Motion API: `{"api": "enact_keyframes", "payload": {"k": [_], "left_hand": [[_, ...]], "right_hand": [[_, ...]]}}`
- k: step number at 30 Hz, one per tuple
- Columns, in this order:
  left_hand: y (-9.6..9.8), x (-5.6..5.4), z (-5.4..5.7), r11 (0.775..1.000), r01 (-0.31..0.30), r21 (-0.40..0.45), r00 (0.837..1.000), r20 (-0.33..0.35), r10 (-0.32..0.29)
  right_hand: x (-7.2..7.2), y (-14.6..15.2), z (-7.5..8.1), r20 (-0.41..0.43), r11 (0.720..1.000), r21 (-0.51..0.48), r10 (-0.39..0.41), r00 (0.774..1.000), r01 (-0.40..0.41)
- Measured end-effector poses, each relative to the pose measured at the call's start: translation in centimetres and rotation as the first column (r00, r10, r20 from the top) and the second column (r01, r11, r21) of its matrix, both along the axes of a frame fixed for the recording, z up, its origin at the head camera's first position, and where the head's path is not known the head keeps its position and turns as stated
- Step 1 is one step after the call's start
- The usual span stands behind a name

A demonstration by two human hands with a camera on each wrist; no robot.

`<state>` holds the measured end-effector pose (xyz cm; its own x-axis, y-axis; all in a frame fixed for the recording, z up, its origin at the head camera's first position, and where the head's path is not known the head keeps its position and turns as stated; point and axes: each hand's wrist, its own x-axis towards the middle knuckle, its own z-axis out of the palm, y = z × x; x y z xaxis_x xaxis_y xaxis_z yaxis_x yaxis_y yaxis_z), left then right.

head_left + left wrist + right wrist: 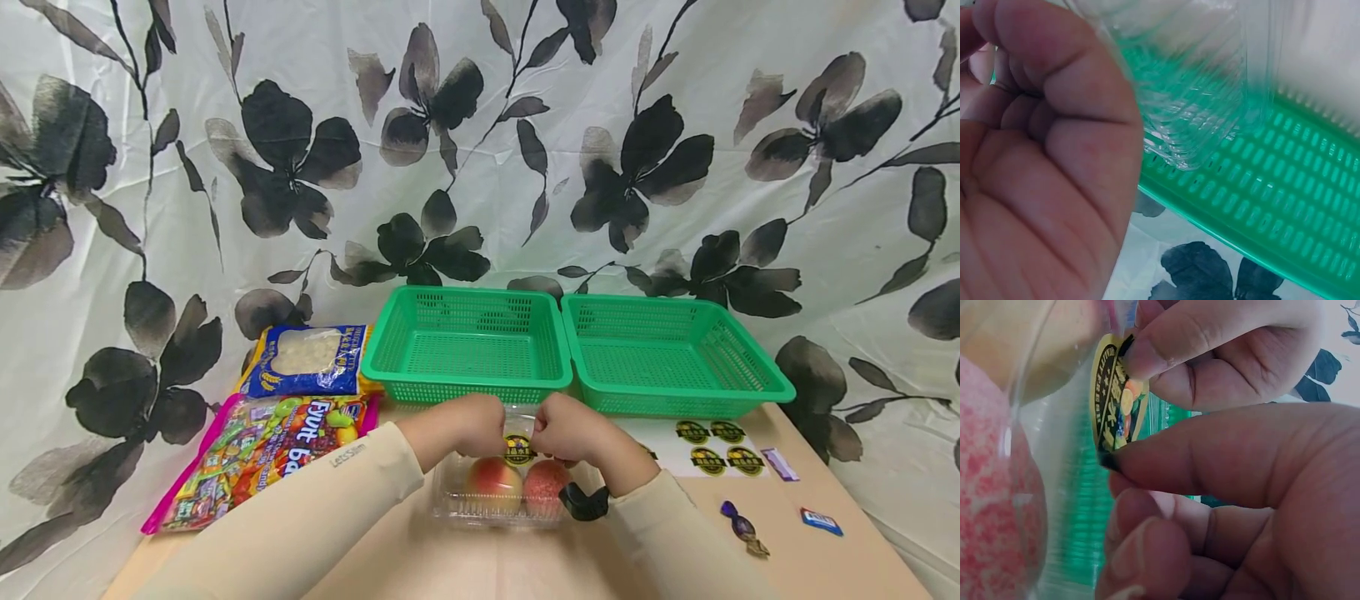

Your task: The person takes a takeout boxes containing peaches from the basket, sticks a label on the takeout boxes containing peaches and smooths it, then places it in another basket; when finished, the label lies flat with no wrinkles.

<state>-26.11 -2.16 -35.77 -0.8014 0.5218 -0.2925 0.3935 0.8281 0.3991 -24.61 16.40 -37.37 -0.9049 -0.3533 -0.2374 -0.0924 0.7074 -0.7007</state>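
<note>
A black and gold oval sticker (517, 451) with fruit pictures on it is held above a clear plastic fruit box (468, 504). My left hand (478, 423) pinches one side of the sticker. My right hand (564, 429) pinches its opposite edge between thumb and finger, as the right wrist view shows. Inside the box are a yellow-red peach (493, 483) and a pink speckled round fruit (546, 486). Ridged clear plastic (1197, 106) of the box appears beside my left hand. A black strap (585, 502) crosses near my right wrist.
Two green baskets (468, 387) (678, 404) stand side by side behind. A candy bag (262, 458) and a blue-yellow grain bag (307, 358) lie left. On the right are a sticker sheet (678, 462) and several wrapped sweets (742, 527).
</note>
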Motion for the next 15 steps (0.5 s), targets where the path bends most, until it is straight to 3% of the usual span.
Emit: {"api": "enact_keyframes", "payload": {"k": [7, 15], "left_hand": [[0.4, 0.1, -0.44, 0.998, -0.008, -0.069, 0.995, -0.098, 0.001], [-0.26, 0.21, 0.22, 0.995, 0.023, -0.093, 0.998, -0.064, -0.029]], "right_hand": [[-0.51, -0.19, -0.33, -0.038, 0.994, 0.101, 0.04, 0.998, -0.036], [-0.25, 0.39, 0.35, 0.013, 0.995, 0.055, 0.079, 0.997, -0.08]]}}
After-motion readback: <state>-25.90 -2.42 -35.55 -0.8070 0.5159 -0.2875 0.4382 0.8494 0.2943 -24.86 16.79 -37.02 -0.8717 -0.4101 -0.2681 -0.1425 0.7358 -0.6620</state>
